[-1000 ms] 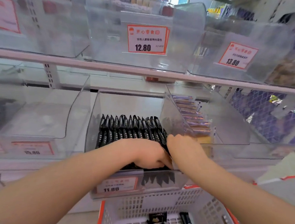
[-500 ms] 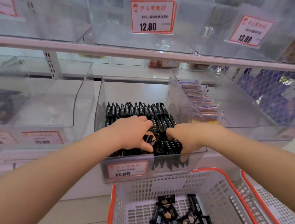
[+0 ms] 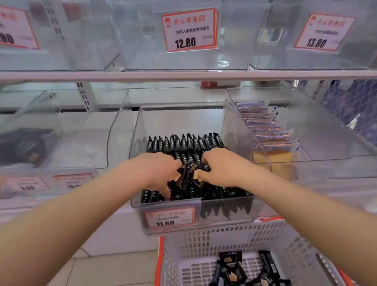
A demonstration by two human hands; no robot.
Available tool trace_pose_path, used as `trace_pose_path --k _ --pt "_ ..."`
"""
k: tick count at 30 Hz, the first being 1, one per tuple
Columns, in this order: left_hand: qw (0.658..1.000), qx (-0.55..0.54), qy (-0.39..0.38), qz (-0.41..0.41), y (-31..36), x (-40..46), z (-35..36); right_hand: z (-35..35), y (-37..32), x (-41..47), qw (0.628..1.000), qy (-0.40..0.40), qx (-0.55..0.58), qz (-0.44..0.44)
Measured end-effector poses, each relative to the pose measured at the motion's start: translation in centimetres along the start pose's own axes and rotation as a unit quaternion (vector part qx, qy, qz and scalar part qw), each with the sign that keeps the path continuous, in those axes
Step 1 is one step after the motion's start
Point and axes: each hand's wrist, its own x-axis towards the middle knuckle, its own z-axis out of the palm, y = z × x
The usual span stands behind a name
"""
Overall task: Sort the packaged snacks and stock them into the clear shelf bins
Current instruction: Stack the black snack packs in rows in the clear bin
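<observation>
Black snack packets (image 3: 184, 143) stand in rows inside the clear bin (image 3: 238, 125) at 12 o'clock; my left hand (image 3: 156, 170) and right hand (image 3: 221, 167) pinch loose packets (image 3: 191, 171) between them.

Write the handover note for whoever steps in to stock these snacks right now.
Left hand: in the clear bin tagged 11.80, fingers curled on loose black packets at the front.
Right hand: same bin, pinching the same loose packets.
Done: rows of black packets stand upright at the back of the bin.
Left: stand the loose packets in line, then bring up the remaining black packets lying in the white basket below the shelf.
Neighbouring bin to the right holds purple-wrapped snacks.
</observation>
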Motion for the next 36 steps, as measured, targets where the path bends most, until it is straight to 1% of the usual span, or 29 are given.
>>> trace_pose_path --k 3,6,9,11,12,14,15,16,18,19,21,22,23,25,27,28,29,30,31,32,34,36 --pt "0.998 -0.002 0.057 -0.001 0.0 -0.1 0.1 1.4 -1.0 0.8 0.999 0.001 0.041 0.019" --pt "0.989 -0.060 0.133 -0.005 -0.1 -0.8 -0.3 1.4 -0.5 1.2 0.997 0.009 0.072 0.028" --pt "0.973 -0.064 0.221 0.020 -0.1 -1.6 -0.6 1.2 0.8 1.1 0.983 -0.005 0.183 0.028" --pt "0.962 -0.059 0.262 0.053 -0.2 -2.2 -0.9 0.9 1.4 0.8 0.962 0.019 0.270 0.042" --pt "0.957 -0.060 0.274 0.074 -0.3 -2.4 -1.1 0.6 1.7 0.7 0.939 0.034 0.338 0.051" --pt "0.947 -0.062 0.294 0.113 -0.4 -2.9 -1.3 -0.2 1.8 0.4 0.862 0.033 0.501 0.067" --pt "0.940 -0.061 0.309 0.133 -0.4 -3.1 -1.5 -0.6 1.8 0.3 0.826 0.023 0.559 0.065" --pt "0.931 -0.056 0.325 0.153 -0.3 -3.3 -1.6 -0.8 1.7 0.2 0.809 0.012 0.585 0.056" --pt "0.918 -0.041 0.352 0.177 -0.3 -3.6 -1.7 -1.1 1.2 0.0 0.798 -0.008 0.602 0.029" --pt "0.913 -0.041 0.363 0.181 -0.4 -3.7 -1.6 -1.1 1.0 -0.1 0.784 -0.016 0.621 0.017" --pt "0.905 -0.065 0.383 0.172 -0.9 -3.8 -1.6 -1.2 0.6 -0.3 0.735 -0.042 0.677 -0.007" --pt "0.902 -0.086 0.391 0.163 -1.2 -3.8 -1.6 -1.3 0.4 -0.5 0.720 -0.052 0.692 -0.023" --pt "0.898 -0.107 0.398 0.153 -1.5 -3.8 -1.4 -1.2 0.1 -0.6 0.720 -0.058 0.690 -0.043" --pt "0.891 -0.140 0.412 0.130 -2.1 -3.8 -0.9 -1.0 -0.7 -0.3 0.745 -0.039 0.662 -0.070" --pt "0.878 -0.184 0.432 0.087 -2.6 -4.3 -0.1 -0.6 -1.6 0.7 0.768 0.011 0.639 -0.043" --pt "0.859 -0.217 0.459 0.057 -2.8 -4.6 0.5 -0.4 -2.1 1.4 0.787 0.043 0.615 -0.019" --pt "0.832 -0.256 0.492 0.019 -3.1 -4.9 1.2 -0.3 -2.5 2.2 0.816 0.082 0.572 0.008" --pt "0.801 -0.298 0.519 -0.023 -3.3 -5.2 1.9 -0.3 -2.9 3.2 0.847 0.123 0.517 0.032" --pt "0.773 -0.345 0.529 -0.063 -3.5 -5.5 2.5 -0.2 -3.3 4.2 0.873 0.158 0.458 0.047" --pt "0.753 -0.396 0.517 -0.094 -3.7 -5.7 3.1 -0.2 -3.8 5.2 0.897 0.183 0.399 0.058" --pt "0.738 -0.492 0.443 -0.132 -4.2 -5.8 4.1 -0.1 -4.7 7.5 0.930 0.201 0.301 0.066" --pt "0.721 -0.571 0.371 -0.128 -4.6 -5.7 4.9 0.1 -5.6 9.7 0.947 0.205 0.237 0.075"
